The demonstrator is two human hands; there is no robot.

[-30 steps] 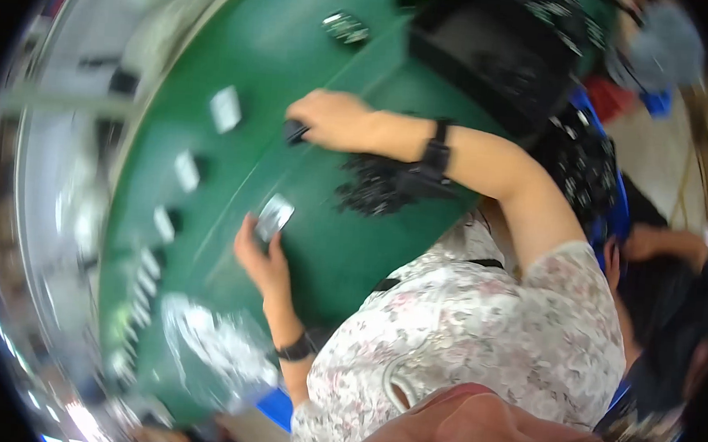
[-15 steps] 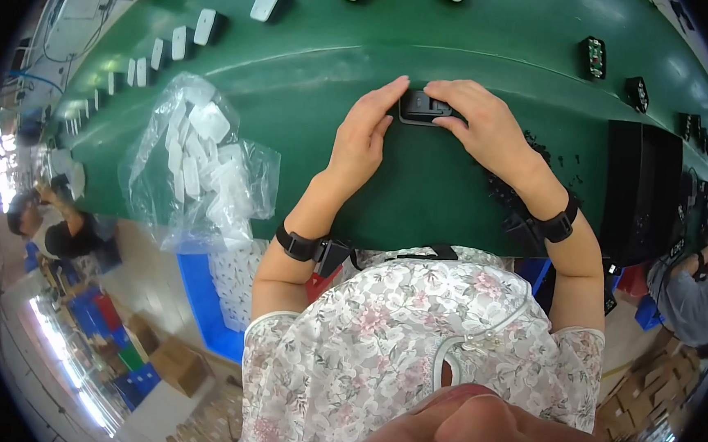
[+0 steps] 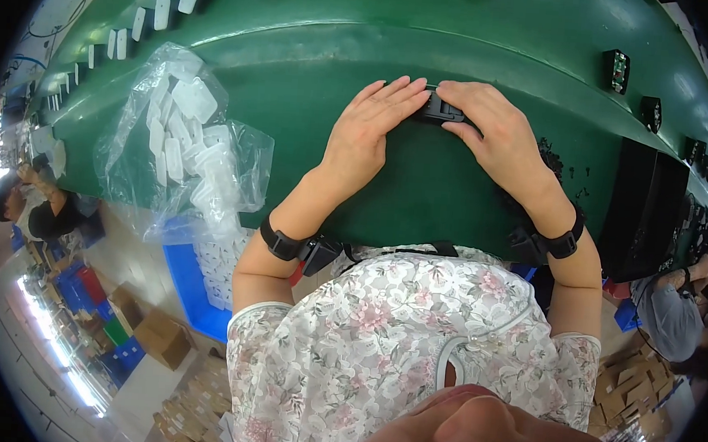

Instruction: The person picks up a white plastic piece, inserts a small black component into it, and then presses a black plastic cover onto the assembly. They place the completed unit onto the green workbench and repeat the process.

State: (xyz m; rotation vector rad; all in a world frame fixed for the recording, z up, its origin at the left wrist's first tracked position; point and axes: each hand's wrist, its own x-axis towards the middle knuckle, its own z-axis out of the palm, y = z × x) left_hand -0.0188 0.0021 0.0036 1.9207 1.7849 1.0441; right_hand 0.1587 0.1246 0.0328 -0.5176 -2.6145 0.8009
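Observation:
A small black plastic housing (image 3: 442, 109) lies on the green table in front of me, partly covered by my fingers. My right hand (image 3: 498, 134) grips its right side, with the thumb at the near edge and the fingertips along the far edge. Stretched-out fingers of my left hand (image 3: 367, 125) reach over the housing's left end, their tips touching it. The left thumb is mostly hidden under that hand. Each wrist wears a black strap with a small black box.
To the left, a clear plastic bag (image 3: 187, 148) holds white plastic covers. White-topped pieces (image 3: 166, 12) line the far left. Small black parts (image 3: 549, 157) lie beside my right forearm, near a black bin (image 3: 641, 204). Black housings with circuit boards (image 3: 617, 71) stand far right. Other people sit at both sides.
My left hand's fingers have straightened and slid right over the housing, covering more of its left end. My right hand keeps its grip. The whole view has shifted slightly.

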